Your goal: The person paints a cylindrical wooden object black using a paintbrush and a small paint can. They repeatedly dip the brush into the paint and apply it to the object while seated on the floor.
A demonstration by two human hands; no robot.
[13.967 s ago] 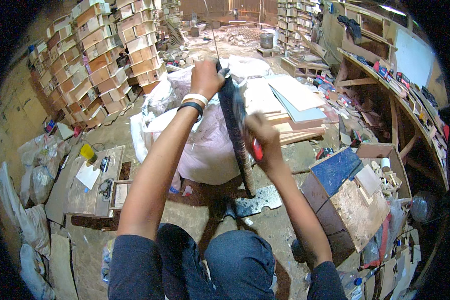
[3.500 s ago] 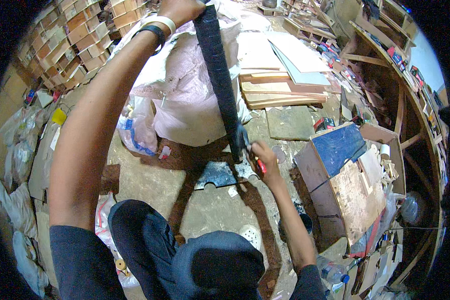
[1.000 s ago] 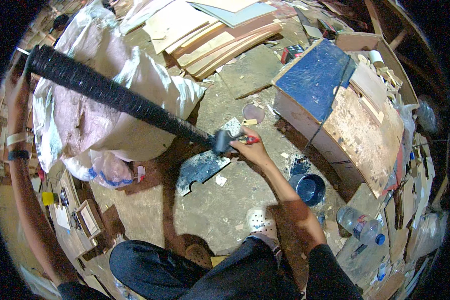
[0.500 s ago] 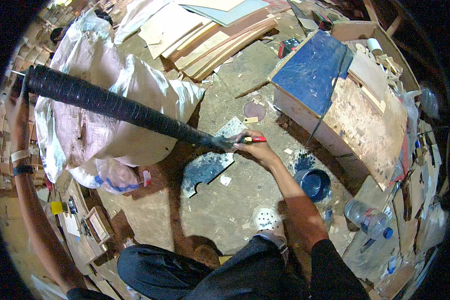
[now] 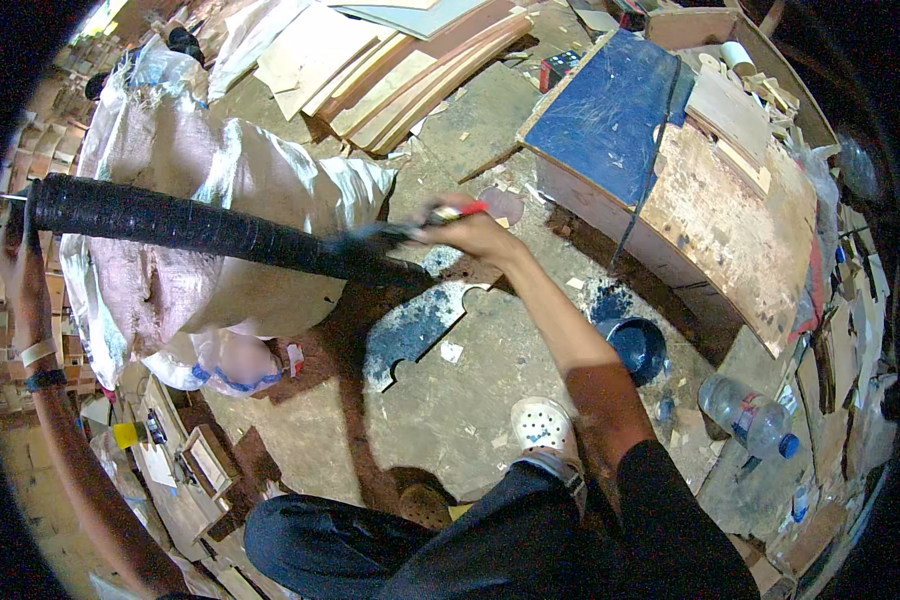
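Observation:
A long, black, ribbed, tapering tube [image 5: 170, 215] slants across the view in front of a big whitish sack. At its wide end my left hand [image 5: 18, 245] grips it, fingers partly hidden by the dark rim; a thin pale rod sticks out there. My right hand [image 5: 470, 236] is closed around a paintbrush [image 5: 462, 211] with a red handle, smeared by motion. Its dark bristles lie against the tube's side, toward the narrow end. Below that end a paint-spattered board [image 5: 417, 330] with notched edges lies on the floor. A dark blue bowl [image 5: 638, 350] stands right of my right forearm.
The sack [image 5: 220, 190] fills the left. Stacked wooden boards [image 5: 410, 90] lie at the back. A wooden box with a blue panel [image 5: 610, 120] stands at the right, near a plastic bottle [image 5: 748, 416]. My white clog [image 5: 543, 425] rests on the floor in front.
My right hand has moved up and left with the paintbrush, along the tube from its narrow end. The tube's wide end has shifted slightly down and left in the view.

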